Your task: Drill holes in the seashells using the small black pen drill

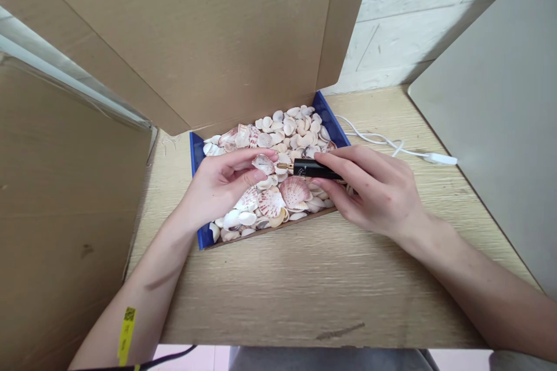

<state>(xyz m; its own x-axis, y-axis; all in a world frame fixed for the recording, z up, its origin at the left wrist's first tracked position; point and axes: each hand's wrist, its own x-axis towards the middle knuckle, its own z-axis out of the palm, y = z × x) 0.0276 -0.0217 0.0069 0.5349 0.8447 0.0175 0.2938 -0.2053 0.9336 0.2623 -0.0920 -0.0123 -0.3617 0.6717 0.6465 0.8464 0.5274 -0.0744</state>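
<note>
Between the thumb and fingers of my left hand [224, 185] is a pale seashell [263, 163], held edge-up above a box of shells. My right hand [376, 188] grips a small black rotary drill [314, 168] with a brass-coloured chuck. The drill lies level and its tip points left at the shell; whether the bit touches it I cannot tell. Below both hands, a shallow box with blue sides [333, 119] holds many loose shells. Among them are a large pinkish scallop shell [295, 191] and a white scallop shell with red-brown marks [271, 202].
Tall cardboard [209, 29] stands behind the box, and more cardboard [65, 185] rises at the left. A white cable with an inline switch [440, 159] lies on the wooden table [278, 290] at the right. A pale panel [491, 98] leans along the right side.
</note>
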